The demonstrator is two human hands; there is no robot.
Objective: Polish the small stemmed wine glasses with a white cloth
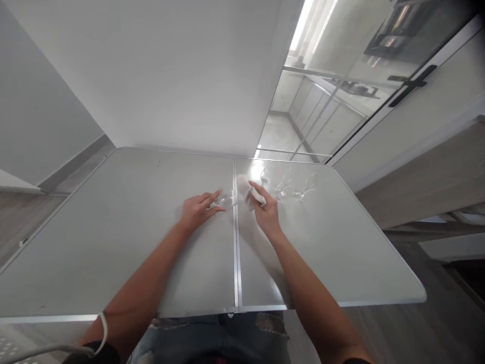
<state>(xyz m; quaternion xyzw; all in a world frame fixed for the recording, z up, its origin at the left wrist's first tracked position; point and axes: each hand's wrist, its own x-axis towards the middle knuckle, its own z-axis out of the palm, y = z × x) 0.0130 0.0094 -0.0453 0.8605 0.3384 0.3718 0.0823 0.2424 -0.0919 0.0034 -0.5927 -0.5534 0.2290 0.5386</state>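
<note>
My left hand (200, 208) grips a clear glass (226, 200) just left of the table's middle seam, its mouth pointing right. Fingers cover the glass's other end, so its full shape is hidden. My right hand (266, 206) is closed on a white cloth (245, 188), which bunches out beyond the fingertips and is a short gap from the glass. Beyond that hand, several clear stemmed glasses (300, 194) stand on the right half of the table; their outlines are faint against the pale surface.
The pale folding table (151, 263) has a metal edge and a metal seam (236, 253) down its middle. A white wall panel (182, 76) rises behind it. To the back right is a glass door (341, 111) with a black handle (413, 86). A white cord (103, 331) loops by my left forearm.
</note>
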